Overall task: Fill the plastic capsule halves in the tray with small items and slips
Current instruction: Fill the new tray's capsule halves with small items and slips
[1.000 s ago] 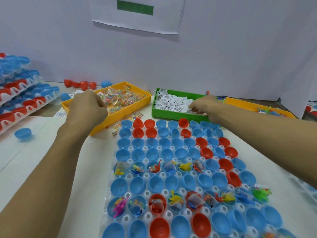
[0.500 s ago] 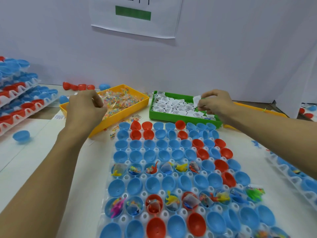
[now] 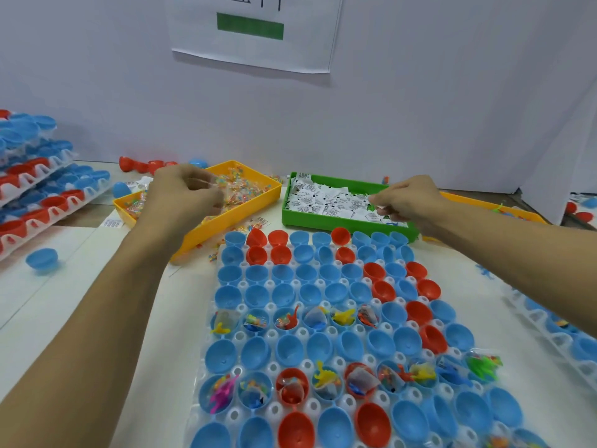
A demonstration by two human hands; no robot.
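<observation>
A clear tray (image 3: 240, 334) of blue and red capsule halves lies in front of me; two of its rows hold small toys in packets. Behind it on the left is a yellow bin (image 3: 226, 218) of tiny colourful packets. My left hand (image 3: 184, 197) hovers over this bin, fingers pinched on a clear packet. A green bin (image 3: 326, 221) of white printed slips sits at the back right. My right hand (image 3: 403, 202) is over its right end, fingertips pinching white slips.
Stacked trays of capsule halves (image 3: 35, 189) stand at the far left, with a loose blue half (image 3: 42, 258) on the table. Another tray (image 3: 555, 324) lies at the right edge, a second yellow bin (image 3: 494, 208) behind my right arm. Loose red halves (image 3: 142, 164) sit by the wall.
My left hand has lifted slightly above the yellow bin with a packet. My right hand has risen from the slips in the green bin, pinching some.
</observation>
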